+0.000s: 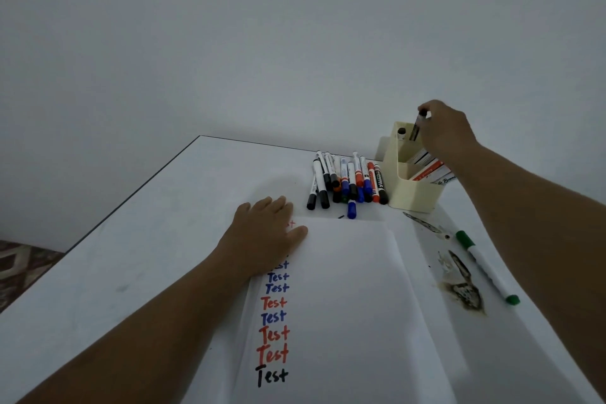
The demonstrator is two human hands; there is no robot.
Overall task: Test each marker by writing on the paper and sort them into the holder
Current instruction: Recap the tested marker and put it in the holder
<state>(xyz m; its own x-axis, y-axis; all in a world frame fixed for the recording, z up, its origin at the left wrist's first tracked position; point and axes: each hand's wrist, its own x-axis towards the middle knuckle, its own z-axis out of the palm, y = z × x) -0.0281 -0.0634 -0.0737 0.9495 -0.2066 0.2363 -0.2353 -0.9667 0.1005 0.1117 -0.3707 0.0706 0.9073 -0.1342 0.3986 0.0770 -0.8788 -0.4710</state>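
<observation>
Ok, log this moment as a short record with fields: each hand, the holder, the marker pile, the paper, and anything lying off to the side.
left hand: left hand rests flat on the paper
right hand: right hand holds a black marker upright at the holder's back compartment
holder: cream holder, markers already in it
marker pile: mixed black, blue and red marker pile lies left of the holder
paper: column of "Test" in blue, red and black
aside: green marker lies on the table right of the paper

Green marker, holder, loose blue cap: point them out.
green marker [484, 267], head view, white barrel
holder [414, 196], head view, front wall
loose blue cap [351, 209], head view, cap's side
</observation>
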